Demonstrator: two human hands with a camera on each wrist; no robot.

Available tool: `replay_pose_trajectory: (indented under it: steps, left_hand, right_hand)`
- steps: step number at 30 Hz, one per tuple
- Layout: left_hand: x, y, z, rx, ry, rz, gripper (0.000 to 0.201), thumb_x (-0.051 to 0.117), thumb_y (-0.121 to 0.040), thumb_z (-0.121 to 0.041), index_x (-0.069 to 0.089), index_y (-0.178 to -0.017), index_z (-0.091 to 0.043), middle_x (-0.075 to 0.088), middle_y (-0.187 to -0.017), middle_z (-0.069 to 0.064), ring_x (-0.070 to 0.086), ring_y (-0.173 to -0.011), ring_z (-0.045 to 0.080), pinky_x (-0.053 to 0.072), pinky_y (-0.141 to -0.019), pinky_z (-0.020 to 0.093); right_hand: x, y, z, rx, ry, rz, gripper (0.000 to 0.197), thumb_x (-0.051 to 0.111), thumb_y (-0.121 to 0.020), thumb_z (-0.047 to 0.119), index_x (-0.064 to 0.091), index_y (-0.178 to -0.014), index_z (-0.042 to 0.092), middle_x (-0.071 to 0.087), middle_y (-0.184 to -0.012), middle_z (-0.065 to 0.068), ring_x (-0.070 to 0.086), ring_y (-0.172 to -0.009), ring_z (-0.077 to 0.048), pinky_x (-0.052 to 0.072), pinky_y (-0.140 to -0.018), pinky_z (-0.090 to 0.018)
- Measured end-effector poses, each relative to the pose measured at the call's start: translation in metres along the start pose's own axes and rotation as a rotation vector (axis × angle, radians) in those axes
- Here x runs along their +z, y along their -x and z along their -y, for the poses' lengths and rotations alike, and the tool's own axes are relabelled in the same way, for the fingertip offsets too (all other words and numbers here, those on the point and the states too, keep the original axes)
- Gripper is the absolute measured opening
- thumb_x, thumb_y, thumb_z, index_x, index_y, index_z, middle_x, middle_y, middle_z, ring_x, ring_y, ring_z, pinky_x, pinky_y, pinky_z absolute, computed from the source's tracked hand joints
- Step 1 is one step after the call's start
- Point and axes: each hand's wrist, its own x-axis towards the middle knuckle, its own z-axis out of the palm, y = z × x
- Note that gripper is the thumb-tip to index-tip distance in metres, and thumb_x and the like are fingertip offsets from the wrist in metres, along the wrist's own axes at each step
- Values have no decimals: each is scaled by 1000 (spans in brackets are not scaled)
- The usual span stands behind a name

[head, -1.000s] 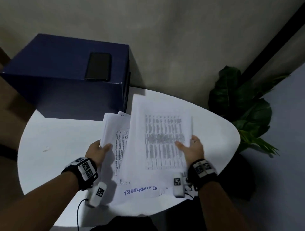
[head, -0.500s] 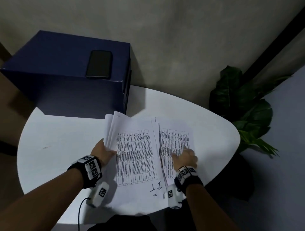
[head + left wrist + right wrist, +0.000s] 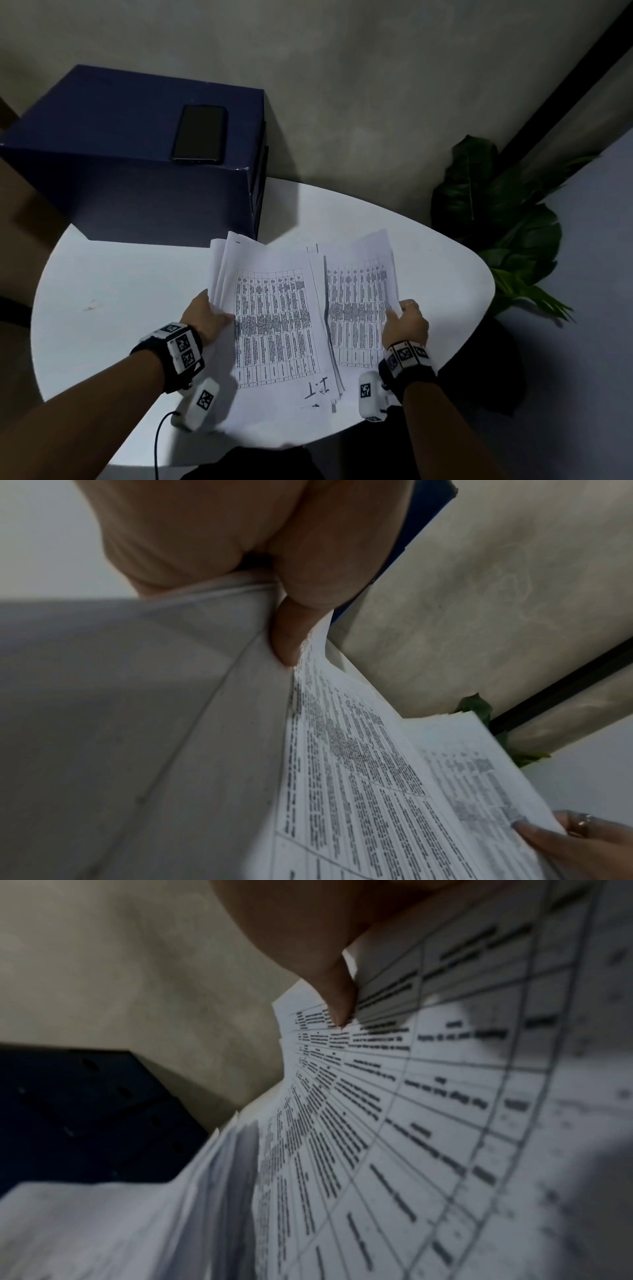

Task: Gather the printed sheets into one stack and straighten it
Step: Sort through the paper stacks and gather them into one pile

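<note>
Near the front edge of the round white table [image 3: 102,274], the left hand [image 3: 205,318] is pinching the big pile of white printed paper sheets [image 3: 274,325] while the right hand [image 3: 406,325] is pinching the smaller pile of white printed sheets [image 3: 356,291].

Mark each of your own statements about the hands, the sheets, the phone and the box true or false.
1. The left hand grips the left edge of the printed sheets. True.
2. The right hand rests flat on the table, off the paper. False: it pinches the sheets' right edge.
3. The phone lies on the blue box. True.
4. The sheets form one squared stack. False: they are fanned, edges offset.
5. The plant stands on the table. False: it stands beyond its edge.
</note>
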Motion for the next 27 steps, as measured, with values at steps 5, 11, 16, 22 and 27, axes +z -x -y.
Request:
replay_pose_trajectory:
  steps: [5, 11, 16, 22, 27]
  left_hand:
    - [-3, -2, 2, -7, -41, 16, 53, 77, -83, -25, 51, -121, -1, 61, -112, 17, 56, -99, 31, 45, -83, 37]
    - [-5, -2, 0, -13, -77, 33, 62, 77, -84, -27, 47, -130, 3, 59, -122, 20, 56, -108, 34, 45, -90, 39]
    - [-6, 2, -1, -24, -41, 32, 51, 78, -82, -24, 52, -119, 0, 62, -109, 18, 59, -102, 35, 45, -84, 37]
    - [7, -23, 22, -88, 249, 159, 72, 73, -69, -63, 58, -117, -11, 72, -105, 10, 70, -95, 31, 56, -87, 45]
    - [30, -58, 56, -206, 602, 214, 113, 64, -55, -90, 46, -143, -23, 60, -139, 4, 61, -123, 30, 46, -105, 50]
  right_hand:
    - [-44, -7, 11, -179, -103, -127, 25, 63, -90, 14, 62, -112, 4, 67, -107, -21, 62, -100, -37, 46, -84, -33]
    - [-106, -28, 24, -242, -261, -321, 25, 68, -85, 17, 66, -105, 2, 69, -100, -20, 63, -93, -35, 48, -83, -37]
    - [-123, -26, 35, -247, -378, -291, 16, 68, -84, 16, 67, -98, 9, 68, -94, -10, 66, -89, -29, 53, -82, -38]
    - [-43, -7, 33, -86, -305, -55, 32, 71, -85, 13, 64, -112, -3, 67, -108, -15, 63, -101, -27, 40, -76, -24]
    - [33, 24, 21, -6, -64, 321, 42, 55, -95, 9, 49, -136, 10, 55, -138, -8, 56, -121, -28, 45, -99, -29]
